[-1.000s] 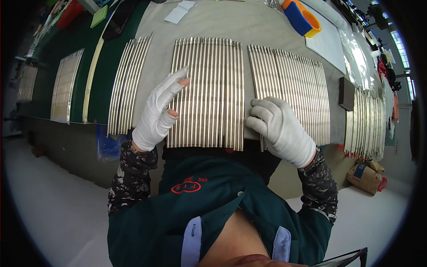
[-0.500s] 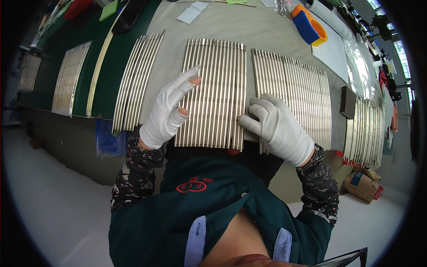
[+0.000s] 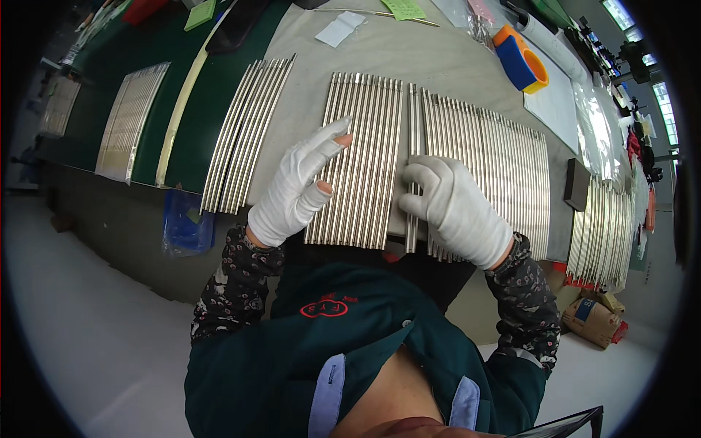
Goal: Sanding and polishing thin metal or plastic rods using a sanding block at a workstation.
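Note:
My left hand (image 3: 292, 186), in a white glove with bare thumb and finger tips, is open against the left edge of the middle row of silver metal rods (image 3: 363, 160). My right hand (image 3: 460, 204), fully gloved in white, has its fingers curled around one or two separated metal rods (image 3: 413, 131). These rods stand apart from the middle row, close to the right-hand row of metal rods (image 3: 496, 160). The right fingertips partly hide the separated rods and the left side of that row. All these rods lie side by side, pointing away from me.
Left of my left hand lies a smaller group of rods (image 3: 248, 135); wrapped bundles (image 3: 131, 120) are farther left. A dark block (image 3: 575, 185) and more rods (image 3: 600, 233) are at right. An orange-and-blue tape ring (image 3: 521, 60) sits at the back, beyond the right-hand row.
My right hand has drawn one or two rods off the middle row's right edge toward the right-hand row. My left hand keeps its place by the middle row. The whole view has shifted slightly.

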The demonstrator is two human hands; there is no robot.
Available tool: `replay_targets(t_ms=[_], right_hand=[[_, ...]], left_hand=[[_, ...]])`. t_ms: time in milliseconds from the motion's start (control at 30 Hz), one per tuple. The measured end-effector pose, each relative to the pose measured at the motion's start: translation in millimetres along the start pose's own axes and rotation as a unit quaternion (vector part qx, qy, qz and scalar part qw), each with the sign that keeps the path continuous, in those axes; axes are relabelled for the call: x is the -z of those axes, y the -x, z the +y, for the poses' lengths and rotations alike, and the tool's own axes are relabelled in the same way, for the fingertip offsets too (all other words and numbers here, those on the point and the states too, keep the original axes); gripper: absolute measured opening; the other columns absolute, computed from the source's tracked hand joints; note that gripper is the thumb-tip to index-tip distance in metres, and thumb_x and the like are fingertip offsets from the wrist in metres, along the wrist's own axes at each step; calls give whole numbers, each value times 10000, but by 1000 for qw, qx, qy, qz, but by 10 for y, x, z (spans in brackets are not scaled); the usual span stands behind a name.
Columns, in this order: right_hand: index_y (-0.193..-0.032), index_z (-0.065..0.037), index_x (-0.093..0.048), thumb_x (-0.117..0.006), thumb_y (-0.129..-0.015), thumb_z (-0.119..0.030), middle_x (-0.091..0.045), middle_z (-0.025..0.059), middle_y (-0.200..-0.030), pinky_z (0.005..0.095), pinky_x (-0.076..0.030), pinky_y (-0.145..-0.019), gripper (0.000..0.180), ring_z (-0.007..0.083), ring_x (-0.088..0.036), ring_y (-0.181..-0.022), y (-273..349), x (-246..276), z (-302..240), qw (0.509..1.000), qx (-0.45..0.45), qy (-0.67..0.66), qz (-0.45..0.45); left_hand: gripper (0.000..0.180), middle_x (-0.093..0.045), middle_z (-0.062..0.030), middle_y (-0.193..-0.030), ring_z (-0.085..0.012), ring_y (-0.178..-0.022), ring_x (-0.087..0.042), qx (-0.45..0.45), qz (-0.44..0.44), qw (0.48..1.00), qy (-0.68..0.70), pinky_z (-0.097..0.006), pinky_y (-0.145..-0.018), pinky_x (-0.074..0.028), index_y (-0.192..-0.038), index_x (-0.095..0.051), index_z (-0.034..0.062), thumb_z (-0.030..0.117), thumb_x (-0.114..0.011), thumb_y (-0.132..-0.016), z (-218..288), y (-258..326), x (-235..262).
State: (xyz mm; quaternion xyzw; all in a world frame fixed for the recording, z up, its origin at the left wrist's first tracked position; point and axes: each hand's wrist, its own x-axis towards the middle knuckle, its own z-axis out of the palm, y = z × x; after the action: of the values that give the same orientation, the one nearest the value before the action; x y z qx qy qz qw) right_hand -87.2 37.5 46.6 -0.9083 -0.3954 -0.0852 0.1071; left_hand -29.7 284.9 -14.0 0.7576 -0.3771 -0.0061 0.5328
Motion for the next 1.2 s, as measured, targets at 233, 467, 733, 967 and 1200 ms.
replay_targets(t_ms=[233, 467, 733, 967, 1200], right_hand=[[-921, -73, -577, -586, -727, -157, -559, 90, -916, 356, -461, -799, 211, 252, -574, -917, -118, -19, 20, 997, -5, 32, -70], [-896, -71, -578, -589, -727, -129, -556, 73, -875, 360, -463, -816, 179, 250, -569, -924, -175, -56, 8, 1000, 10, 9, -20], [-919, -79, -586, -590, -718, -102, -545, 69, -836, 363, -455, -798, 203, 245, -572, -869, -298, -65, -27, 1000, 17, -8, -11], [-939, -90, -597, -604, -701, -103, -560, 70, -879, 363, -443, -809, 239, 247, -565, -891, -370, -103, -34, 997, -14, 14, -79], [-899, -100, -612, -603, -700, -107, -563, 73, -884, 420, -415, -964, 200, 249, -562, -915, -423, -155, -8, 999, 11, 43, -32]], left_hand=[[766, -451, -266, -1359, -395, -1245, -466, -13, 17, 1000, 4, -415, -1049, -354, -1329, -464, -8, 630, -326, -930, -7, -10, 11], [753, -445, -235, -1379, -365, -1245, -463, -3, 26, 999, 30, -399, -1047, -345, -1318, -477, -10, 620, -316, -939, -5, 1, -17], [705, -444, -225, -1385, -357, -1240, -470, -13, 36, 998, 45, -395, -1040, -353, -1329, -468, -2, 581, -333, -955, -32, 40, -6], [670, -437, -204, -1402, -332, -1263, -457, -7, 46, 996, 83, -372, -1047, -346, -1346, -457, 8, 549, -350, -966, -47, 39, 0], [829, -419, -222, -1409, -321, -1338, -380, 44, 36, 993, 104, -386, -1110, -272, -1322, -465, -51, 656, -299, -922, 34, 15, 47]])
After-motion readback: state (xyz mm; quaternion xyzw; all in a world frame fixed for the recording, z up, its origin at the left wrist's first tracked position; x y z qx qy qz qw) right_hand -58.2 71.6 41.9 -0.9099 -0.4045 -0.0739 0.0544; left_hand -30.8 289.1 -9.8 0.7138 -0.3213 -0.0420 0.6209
